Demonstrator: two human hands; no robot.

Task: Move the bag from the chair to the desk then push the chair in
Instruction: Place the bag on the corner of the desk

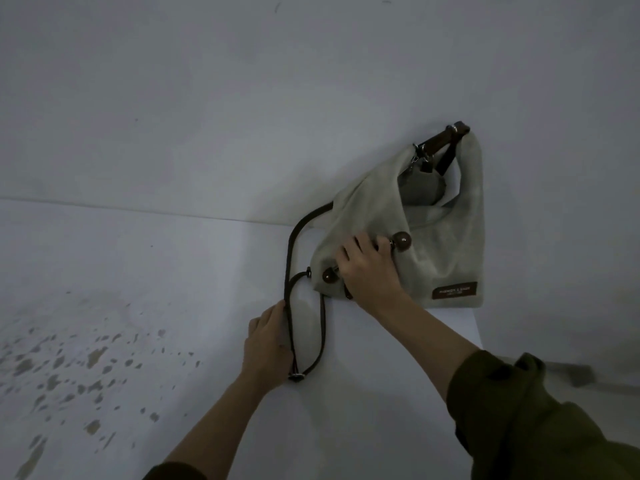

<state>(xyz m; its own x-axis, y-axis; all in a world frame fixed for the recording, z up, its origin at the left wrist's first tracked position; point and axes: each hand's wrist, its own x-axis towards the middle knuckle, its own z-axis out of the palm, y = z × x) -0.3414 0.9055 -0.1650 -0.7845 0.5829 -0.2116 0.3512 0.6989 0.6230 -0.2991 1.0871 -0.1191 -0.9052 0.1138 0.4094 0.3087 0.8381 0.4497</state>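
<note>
A pale grey-green canvas bag (436,244) with brown trim and round brown knobs lies on the white desk (363,393), leaning against the wall. My right hand (372,271) grips the bag's lower left part between the two knobs. My left hand (268,341) is closed around the dark brown shoulder strap (289,258), which loops from the bag onto the desk. The chair is out of sight.
A grey-white wall (242,98) rises right behind the bag. To the left of the desk lies a pale floor with brown stains (69,358). The desk's right edge (478,327) sits just below the bag's corner.
</note>
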